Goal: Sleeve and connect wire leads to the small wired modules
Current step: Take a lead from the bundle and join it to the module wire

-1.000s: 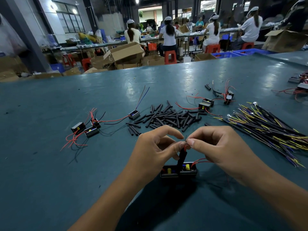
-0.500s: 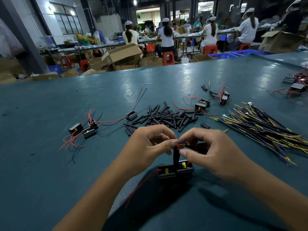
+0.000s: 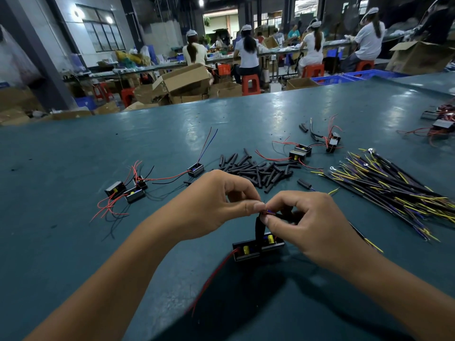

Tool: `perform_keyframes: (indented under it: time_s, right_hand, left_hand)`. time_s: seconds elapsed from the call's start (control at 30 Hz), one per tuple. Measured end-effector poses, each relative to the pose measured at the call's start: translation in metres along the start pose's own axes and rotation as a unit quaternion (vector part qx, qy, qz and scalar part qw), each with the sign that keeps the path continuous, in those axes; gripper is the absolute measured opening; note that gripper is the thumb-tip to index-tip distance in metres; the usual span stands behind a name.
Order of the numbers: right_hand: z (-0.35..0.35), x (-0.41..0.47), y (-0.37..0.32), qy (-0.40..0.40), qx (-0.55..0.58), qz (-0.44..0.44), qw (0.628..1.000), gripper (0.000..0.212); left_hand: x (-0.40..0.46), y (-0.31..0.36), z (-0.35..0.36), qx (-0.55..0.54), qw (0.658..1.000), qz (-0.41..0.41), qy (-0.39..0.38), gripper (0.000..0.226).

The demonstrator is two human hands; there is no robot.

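Two small black modules (image 3: 257, 247) with yellow parts lie side by side on the green table (image 3: 73, 242) just below my hands. A black sleeve (image 3: 259, 228) rises from them to my fingertips. My left hand (image 3: 211, 205) pinches the wire ends at the sleeve's top between thumb and forefinger. My right hand (image 3: 305, 217) pinches the same joint from the right and holds a black sleeved lead (image 3: 283, 216). A red wire (image 3: 211, 279) trails from the left module toward me.
A heap of black sleeve pieces (image 3: 258, 168) lies beyond my hands. Yellow and purple wire leads (image 3: 394, 188) are piled at the right. Wired modules sit at the left (image 3: 130, 190), behind the heap (image 3: 301, 153) and at the far right edge (image 3: 440, 124). People work at benches behind.
The red wire swung from the right side of the modules to the left and now trails toward me. My right hand closed in and now holds a black sleeved lead.
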State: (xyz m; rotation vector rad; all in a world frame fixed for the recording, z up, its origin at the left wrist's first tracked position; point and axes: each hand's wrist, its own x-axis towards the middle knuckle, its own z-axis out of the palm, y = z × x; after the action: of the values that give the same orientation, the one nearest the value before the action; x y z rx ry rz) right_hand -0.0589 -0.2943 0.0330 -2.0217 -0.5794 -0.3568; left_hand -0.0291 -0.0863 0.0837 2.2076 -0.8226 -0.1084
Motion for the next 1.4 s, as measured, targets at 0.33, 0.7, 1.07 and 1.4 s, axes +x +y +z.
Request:
perform_keyframes:
  time_s: [0.33, 0.7, 1.07, 1.4]
  right_hand:
    - [0.007, -0.001, -0.005, 0.026, -0.031, -0.026, 0.999, 0.003]
    - [0.007, -0.002, -0.007, 0.024, -0.162, -0.154, 0.974, 0.005]
    - [0.008, -0.003, -0.009, 0.019, -0.206, -0.206, 0.957, 0.004]
    - [0.003, 0.001, -0.003, 0.011, -0.119, -0.151, 0.981, 0.002]
  left_hand:
    - [0.010, 0.028, -0.007, 0.125, 0.984, -0.109, -0.067, 0.026]
    - [0.015, 0.026, -0.002, -0.060, 0.951, -0.282, -0.114, 0.041]
    - [0.018, 0.031, -0.007, -0.004, 0.944, -0.299, -0.138, 0.022]
    - [0.009, 0.028, -0.009, -0.009, 0.972, -0.221, -0.075, 0.023]
